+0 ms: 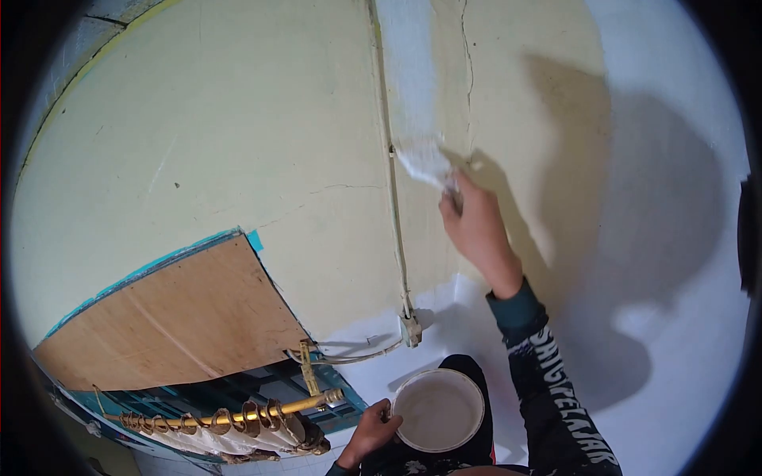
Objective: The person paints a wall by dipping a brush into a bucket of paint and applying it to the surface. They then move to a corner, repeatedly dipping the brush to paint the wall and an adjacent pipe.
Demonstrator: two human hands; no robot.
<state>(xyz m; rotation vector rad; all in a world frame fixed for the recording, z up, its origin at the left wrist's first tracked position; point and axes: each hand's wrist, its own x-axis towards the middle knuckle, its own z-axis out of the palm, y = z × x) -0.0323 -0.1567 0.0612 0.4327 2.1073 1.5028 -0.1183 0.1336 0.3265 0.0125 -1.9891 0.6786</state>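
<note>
My right hand is closed around the handle of a paintbrush, whose white, paint-covered bristles touch the yellowish wall. Directly above the brush runs a fresh white painted strip, just right of the vertical conduit. Low in the view, my left hand grips the rim of a round paint bucket near my lap. Whitish paint shows inside the bucket. The brush is slightly smeared by motion.
A thin conduit runs down the wall to a small electrical box. Left of it are a brown board over a window and a golden curtain rod with a gathered curtain. Cracks mark the wall; the right side is white.
</note>
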